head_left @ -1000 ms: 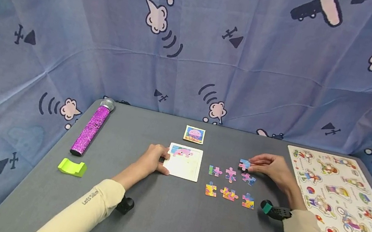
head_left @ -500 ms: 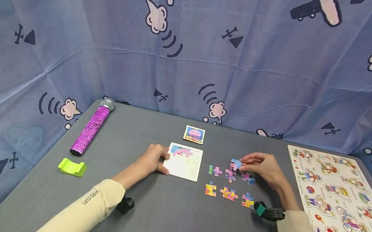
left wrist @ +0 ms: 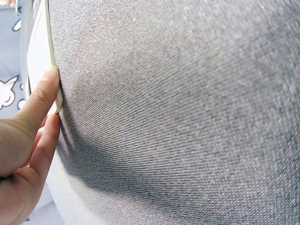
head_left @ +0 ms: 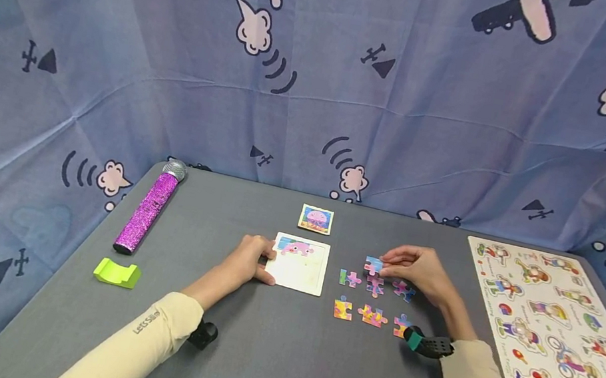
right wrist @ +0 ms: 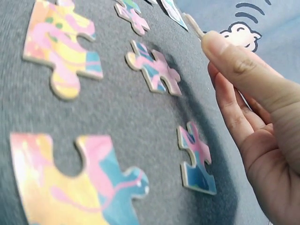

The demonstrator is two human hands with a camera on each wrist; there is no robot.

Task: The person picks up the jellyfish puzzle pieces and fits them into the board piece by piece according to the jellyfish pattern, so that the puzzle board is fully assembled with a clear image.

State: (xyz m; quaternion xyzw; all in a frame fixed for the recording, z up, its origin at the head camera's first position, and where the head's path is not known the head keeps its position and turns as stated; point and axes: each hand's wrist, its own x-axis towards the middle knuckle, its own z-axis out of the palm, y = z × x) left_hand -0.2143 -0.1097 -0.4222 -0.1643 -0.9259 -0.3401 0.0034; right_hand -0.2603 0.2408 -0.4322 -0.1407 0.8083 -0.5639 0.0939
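A white puzzle tray (head_left: 296, 276) lies mid-table, with joined blue-and-pink pieces along its top edge. My left hand (head_left: 246, 261) grips the tray's left edge; in the left wrist view, the thumb and a finger meet at the pale rim (left wrist: 53, 51). Between thumb and fingertips, my right hand (head_left: 416, 273) pinches a blue-and-pink puzzle piece (head_left: 373, 265) above the loose ones. Below it lie two rows of pieces, among them a pink piece (head_left: 375, 286) and a yellow-pink piece (head_left: 372, 316). In the right wrist view the held puzzle piece (right wrist: 193, 26) appears edge-on.
Behind the tray sits a small octopus picture card (head_left: 316, 219). A glittery purple microphone (head_left: 150, 209) and a lime-green stand (head_left: 117, 273) lie at the left. At the right is a large picture board (head_left: 564, 330). A patterned curtain (head_left: 321, 84) hangs behind the table.
My right hand has moved left with the pinched puzzle piece, from the right of the loose rows to above their middle. The left hand and tray have stayed in place.
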